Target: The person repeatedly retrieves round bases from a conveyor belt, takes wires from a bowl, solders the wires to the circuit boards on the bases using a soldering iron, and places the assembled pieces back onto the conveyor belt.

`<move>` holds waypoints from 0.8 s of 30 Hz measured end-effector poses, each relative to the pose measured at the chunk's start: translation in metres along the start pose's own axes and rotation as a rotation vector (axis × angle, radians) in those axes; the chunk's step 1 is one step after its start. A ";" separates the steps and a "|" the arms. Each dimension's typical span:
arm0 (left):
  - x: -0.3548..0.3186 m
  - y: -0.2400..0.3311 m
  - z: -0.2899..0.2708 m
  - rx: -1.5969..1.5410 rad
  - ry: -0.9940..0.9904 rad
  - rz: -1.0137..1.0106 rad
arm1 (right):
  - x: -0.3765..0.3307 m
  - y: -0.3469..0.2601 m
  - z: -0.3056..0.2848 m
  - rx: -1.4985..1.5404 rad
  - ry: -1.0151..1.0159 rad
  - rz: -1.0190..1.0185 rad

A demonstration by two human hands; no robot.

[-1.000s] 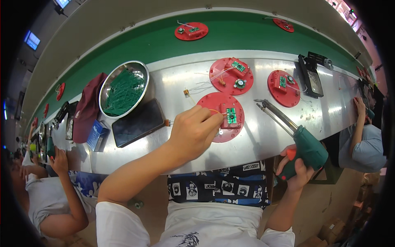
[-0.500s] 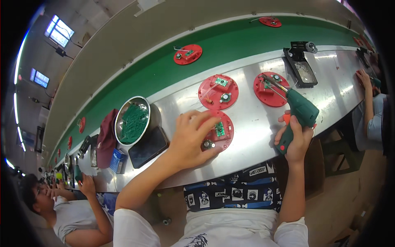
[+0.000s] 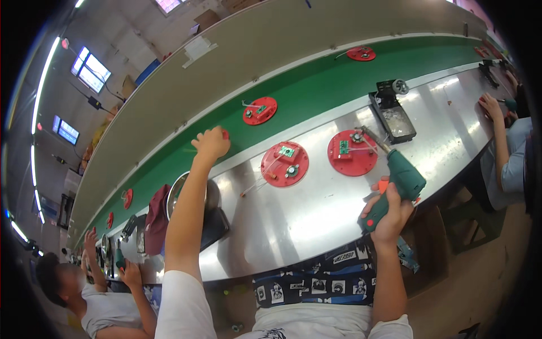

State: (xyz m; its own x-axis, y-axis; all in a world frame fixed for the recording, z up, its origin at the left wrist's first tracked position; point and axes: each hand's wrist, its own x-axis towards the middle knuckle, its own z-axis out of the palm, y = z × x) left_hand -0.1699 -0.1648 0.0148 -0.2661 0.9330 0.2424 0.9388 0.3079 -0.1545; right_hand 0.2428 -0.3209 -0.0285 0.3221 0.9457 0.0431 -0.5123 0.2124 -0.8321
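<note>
Two red discs lie on the metal surface (image 3: 299,226), the left disc (image 3: 275,176) and the right disc (image 3: 353,165). Both already carry a green board and a round part, so I judge them partly assembled. Some white wires lie loose, and on the left disc they run toward a small brown piece (image 3: 244,195); how many connections are left, I cannot tell. Another disc (image 3: 259,111), with its board in place, rests on the green strip (image 3: 316,79) behind.

The left arm is stretched far forward, and the left hand (image 3: 211,144) is above the green strip, with the fingers bent. A red edge (image 3: 226,134) shows beside it (the rest is hidden by the hand), so I cannot tell whether the fingers grip this thing or not.

The right arm is bent near the body. The right hand (image 3: 389,217) is closed around the handle of a green gun-shaped tool (image 3: 405,174). Its tip points at the upper rim of the right disc, but contact is not clear.
</note>
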 end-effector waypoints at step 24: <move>0.082 0.114 0.030 -0.226 -0.157 0.236 | -0.011 -0.001 0.014 0.005 0.140 -0.070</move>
State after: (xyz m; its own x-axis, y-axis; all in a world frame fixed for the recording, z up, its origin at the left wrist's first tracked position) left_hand -0.0911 -0.0472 -0.0121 -0.0506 0.9961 0.0727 0.9983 0.0485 0.0310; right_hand 0.2288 -0.3284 -0.0207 0.4650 0.8850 0.0235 -0.4883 0.2786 -0.8270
